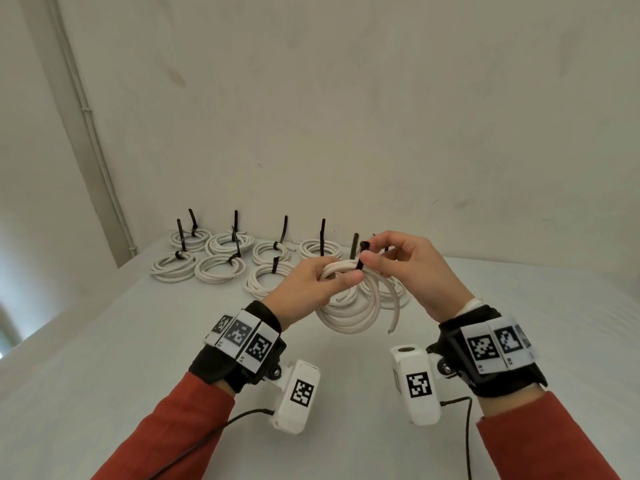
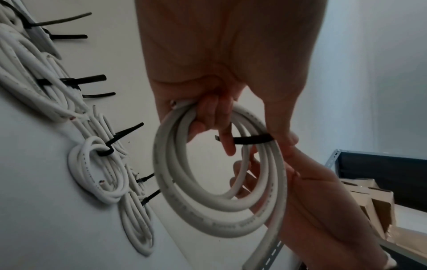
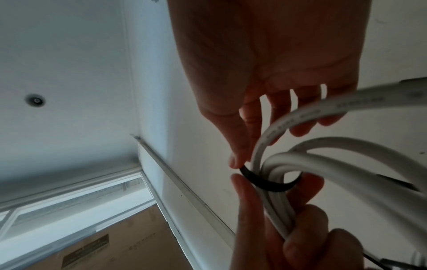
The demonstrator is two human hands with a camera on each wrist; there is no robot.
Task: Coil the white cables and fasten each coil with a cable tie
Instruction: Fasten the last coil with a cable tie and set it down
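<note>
A white cable coil point(image 1: 349, 311) hangs in the air above the white table point(image 1: 138, 341). My left hand point(image 1: 311, 285) grips its top strands, fingers curled through the loop point(image 2: 215, 117). A black cable tie point(image 1: 362, 258) wraps round those strands point(image 2: 251, 139) point(image 3: 270, 186). My right hand point(image 1: 398, 261) pinches the tie's upper end between thumb and forefinger, just right of my left hand. One loose cable end point(image 1: 393, 323) dangles at the coil's right side.
Several tied white coils point(image 1: 221, 268) with black tie tails sticking up lie in rows at the table's far edge, against the wall. A metal shelf with cardboard boxes point(image 2: 369, 197) stands off to the side. A window point(image 3: 69, 197) shows in the right wrist view.
</note>
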